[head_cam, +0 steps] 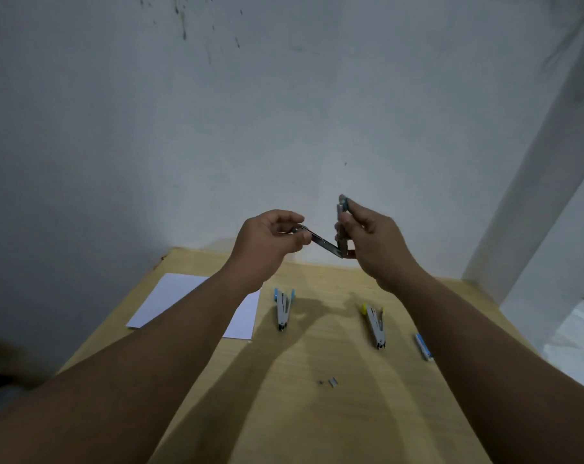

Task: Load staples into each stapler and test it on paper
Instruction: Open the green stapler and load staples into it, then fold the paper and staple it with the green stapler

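I hold a green-tipped stapler [330, 246] swung wide open in a V above the table's far edge. My left hand [270, 242] grips its lower metal arm. My right hand [372, 239] grips the upright arm with the green end at the top. On the table lie a blue-tipped stapler [283, 308] and a yellow-tipped stapler [375, 324], both slightly open. A white sheet of paper [180, 296] lies at the left, partly under my left forearm. A small blue and white staple box [423, 346] rests at the right. A loose bit of staples [332, 382] lies near the middle.
The wooden table [317, 413] stands against a pale wall [283, 112]. A white post [534, 212] rises at the right, with white cloth [581, 329] beyond the table's right edge. The table's left edge drops into dark floor.
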